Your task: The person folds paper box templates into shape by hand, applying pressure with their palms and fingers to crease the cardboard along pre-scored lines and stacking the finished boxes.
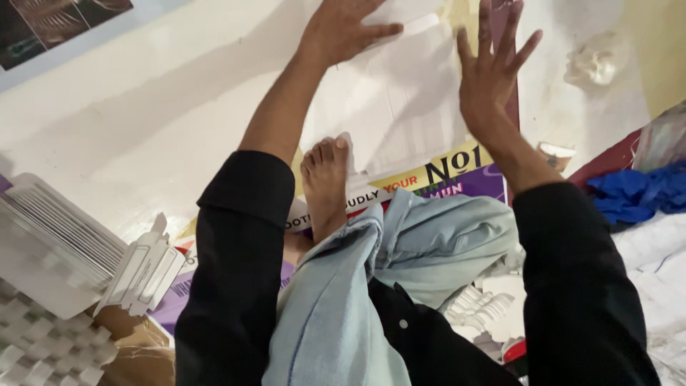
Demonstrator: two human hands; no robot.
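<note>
We press our left hand flat on the far part of a white sheet that lies on the pale floor, fingers together and thumb out to the side, gripping nothing. Our right hand hovers just over the sheet's right edge with its fingers spread apart and empty. Our bare foot rests on the near corner of the sheet, over a printed poster underneath.

The sheet looks thin, so we judge it could crease or tear if the left hand slides while the foot pins the near corner. The poster below could also shift and drag the sheet askew.

Room is tight on the right: a crumpled white wad, a small cup and blue cloth crowd that side. To the left the floor lies open as far as a stack of flat white cartons near our knee.
</note>
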